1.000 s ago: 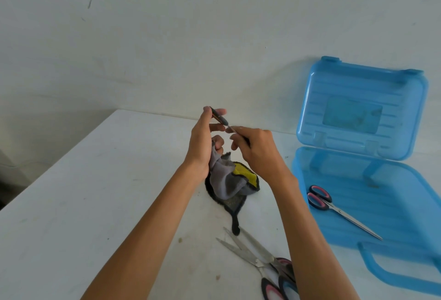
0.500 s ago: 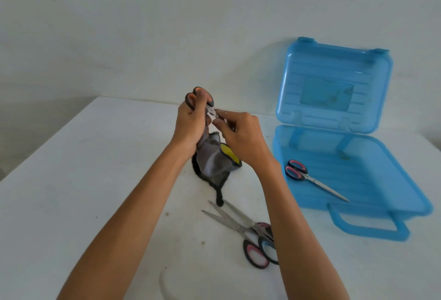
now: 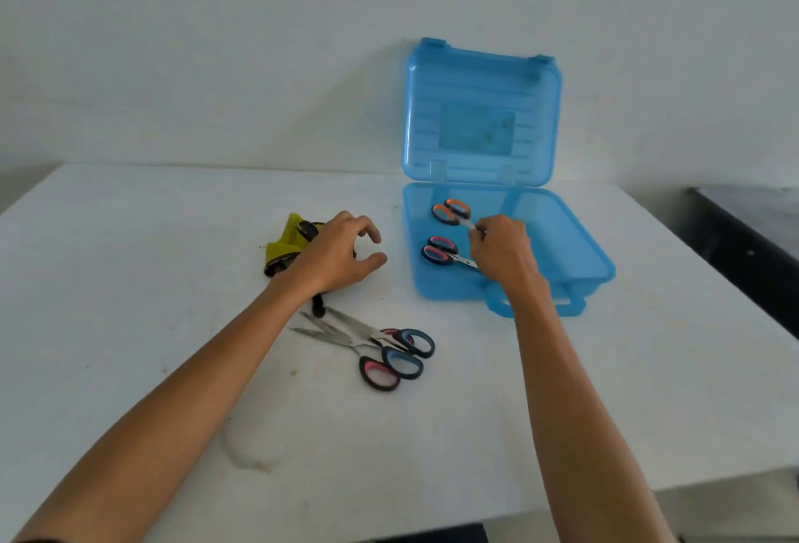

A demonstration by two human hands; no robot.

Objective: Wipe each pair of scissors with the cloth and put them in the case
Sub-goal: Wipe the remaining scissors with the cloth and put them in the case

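bare desk [image 3: 129, 283] left of left hand [image 3: 335, 259] | two scissors [image 3: 380, 348] just behind its wrist | case lid [image 3: 480, 110] upright beyond right hand [image 3: 501, 250]

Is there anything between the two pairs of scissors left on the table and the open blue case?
Nothing visible. The two pairs of scissors lie on bare table in front of the case, whose lid stands open. The cloth sits off to the left under the left hand.
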